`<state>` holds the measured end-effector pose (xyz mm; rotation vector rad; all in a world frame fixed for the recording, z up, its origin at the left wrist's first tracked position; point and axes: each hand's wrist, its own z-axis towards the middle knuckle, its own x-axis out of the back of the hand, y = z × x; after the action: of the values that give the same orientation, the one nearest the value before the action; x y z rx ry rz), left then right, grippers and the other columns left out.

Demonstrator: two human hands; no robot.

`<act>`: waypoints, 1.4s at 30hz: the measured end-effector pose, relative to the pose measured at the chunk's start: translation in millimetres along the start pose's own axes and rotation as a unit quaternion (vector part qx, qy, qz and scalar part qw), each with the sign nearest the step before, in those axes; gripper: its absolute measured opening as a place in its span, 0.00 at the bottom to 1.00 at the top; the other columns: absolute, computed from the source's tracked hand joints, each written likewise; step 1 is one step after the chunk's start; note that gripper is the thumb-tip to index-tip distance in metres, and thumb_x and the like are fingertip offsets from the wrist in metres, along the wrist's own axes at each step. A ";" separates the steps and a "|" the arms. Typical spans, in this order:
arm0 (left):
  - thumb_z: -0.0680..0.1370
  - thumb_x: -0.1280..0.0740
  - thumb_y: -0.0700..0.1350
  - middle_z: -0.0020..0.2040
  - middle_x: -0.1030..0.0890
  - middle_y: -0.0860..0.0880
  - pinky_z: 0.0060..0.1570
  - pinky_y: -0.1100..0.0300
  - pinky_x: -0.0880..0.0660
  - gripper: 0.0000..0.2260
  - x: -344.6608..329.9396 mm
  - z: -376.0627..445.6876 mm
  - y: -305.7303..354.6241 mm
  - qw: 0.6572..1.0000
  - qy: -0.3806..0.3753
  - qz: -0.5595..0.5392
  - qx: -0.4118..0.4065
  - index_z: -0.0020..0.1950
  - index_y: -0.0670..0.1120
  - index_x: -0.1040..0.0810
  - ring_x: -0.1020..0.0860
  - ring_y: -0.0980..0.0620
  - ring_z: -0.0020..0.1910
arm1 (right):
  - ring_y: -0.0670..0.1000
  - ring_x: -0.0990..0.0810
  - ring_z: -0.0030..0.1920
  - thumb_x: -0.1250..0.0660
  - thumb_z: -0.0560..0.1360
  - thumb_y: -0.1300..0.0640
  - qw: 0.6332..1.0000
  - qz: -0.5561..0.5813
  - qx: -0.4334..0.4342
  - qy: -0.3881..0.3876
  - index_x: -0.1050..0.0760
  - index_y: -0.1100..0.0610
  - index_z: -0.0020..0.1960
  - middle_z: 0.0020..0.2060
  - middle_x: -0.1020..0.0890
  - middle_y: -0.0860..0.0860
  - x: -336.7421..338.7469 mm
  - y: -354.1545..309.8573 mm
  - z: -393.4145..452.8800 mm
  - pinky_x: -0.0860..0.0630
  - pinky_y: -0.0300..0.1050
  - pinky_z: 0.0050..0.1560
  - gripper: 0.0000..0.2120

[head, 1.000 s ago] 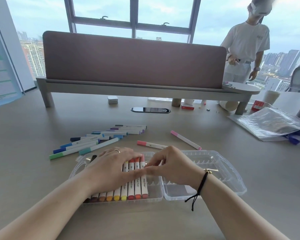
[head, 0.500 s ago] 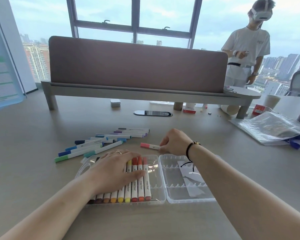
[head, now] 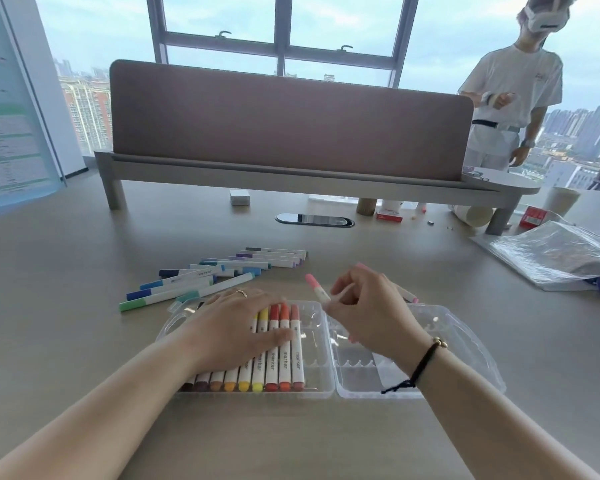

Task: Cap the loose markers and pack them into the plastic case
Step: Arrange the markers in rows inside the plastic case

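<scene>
A clear plastic case (head: pixel 326 389) lies open on the desk, its lid (head: pixel 471 344) folded out to the right. Several capped markers (head: pixel 274 362) in brown, orange, yellow and red lie side by side in its left half. My left hand (head: pixel 236 327) rests flat on them, fingers straight. My right hand (head: pixel 368 306) hovers above the case's middle and pinches a pink-capped marker (head: pixel 317 289), lifted off the desk. Another pink marker (head: pixel 409 297) lies behind that hand, mostly hidden. Several blue, teal and purple markers (head: pixel 201 278) lie loose behind the case.
A desk divider on legs (head: pixel 291 133) spans the back. A person (head: pixel 510 95) stands at the far right. A clear plastic bag (head: pixel 555 254) lies at the right. Small boxes, cups and a cable port (head: pixel 314 220) sit under the divider.
My right hand left the case, reached to the pink marker behind it, gripped it and lifted it toward the case. My left hand stayed on the packed markers.
</scene>
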<state>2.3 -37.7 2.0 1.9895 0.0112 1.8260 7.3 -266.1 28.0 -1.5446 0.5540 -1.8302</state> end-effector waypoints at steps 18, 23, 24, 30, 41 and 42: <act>0.79 0.43 0.66 0.74 0.34 0.62 0.73 0.54 0.38 0.21 -0.9 -7.2 10.0 0.997 0.036 0.000 -0.064 0.72 0.68 0.36 0.39 0.61 0.73 | 0.43 0.24 0.34 0.30 0.73 0.44 0.989 -0.088 0.036 -0.114 0.21 0.51 0.43 0.36 0.19 0.45 -21.0 -10.9 -23.8 0.29 0.37 0.33 0.10; 0.79 0.46 0.67 0.77 0.40 0.62 0.75 0.52 0.43 0.22 1.7 -8.3 13.3 0.999 -0.008 0.014 -0.051 0.73 0.70 0.40 0.45 0.59 0.76 | 0.40 0.26 0.32 0.25 0.71 0.43 0.987 -0.061 0.066 -0.132 0.17 0.43 0.46 0.40 0.18 0.40 12.5 5.7 -12.2 0.30 0.32 0.35 0.07; 0.78 0.48 0.69 0.77 0.40 0.62 0.75 0.50 0.44 0.22 1.9 -8.5 13.8 0.998 -0.015 0.015 -0.051 0.73 0.71 0.40 0.46 0.59 0.77 | 0.41 0.25 0.34 0.25 0.70 0.42 0.987 -0.068 0.070 -0.128 0.16 0.41 0.46 0.41 0.18 0.39 16.6 9.6 -10.1 0.29 0.32 0.37 0.07; 0.74 0.51 0.75 0.77 0.41 0.61 0.76 0.50 0.45 0.28 2.5 -13.0 16.3 0.998 -0.015 0.009 -0.056 0.72 0.71 0.38 0.47 0.59 0.77 | 0.41 0.22 0.50 0.24 0.67 0.39 0.979 -0.065 0.100 -0.164 0.16 0.40 0.51 0.50 0.18 0.37 2.5 15.1 -8.9 0.25 0.39 0.52 0.14; 0.74 0.47 0.75 0.77 0.41 0.62 0.75 0.48 0.43 0.26 0.2 -12.0 16.6 0.999 -0.014 0.012 -0.044 0.71 0.72 0.36 0.46 0.58 0.77 | 0.37 0.22 0.52 0.26 0.68 0.36 0.971 -0.113 0.123 -0.169 0.15 0.42 0.51 0.50 0.18 0.36 -3.2 17.4 -3.6 0.25 0.42 0.56 0.15; 0.74 0.47 0.75 0.77 0.41 0.62 0.75 0.48 0.43 0.26 0.0 -11.6 16.6 0.999 -0.014 0.012 -0.044 0.71 0.72 0.36 0.46 0.58 0.77 | 0.38 0.22 0.52 0.26 0.68 0.36 0.972 -0.114 0.124 -0.165 0.15 0.42 0.50 0.50 0.18 0.36 -3.7 18.1 -3.4 0.25 0.43 0.56 0.15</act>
<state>-13.4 -49.1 7.7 1.9629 -0.0992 1.7812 8.3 -276.1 12.2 -1.7411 -0.0096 -1.6782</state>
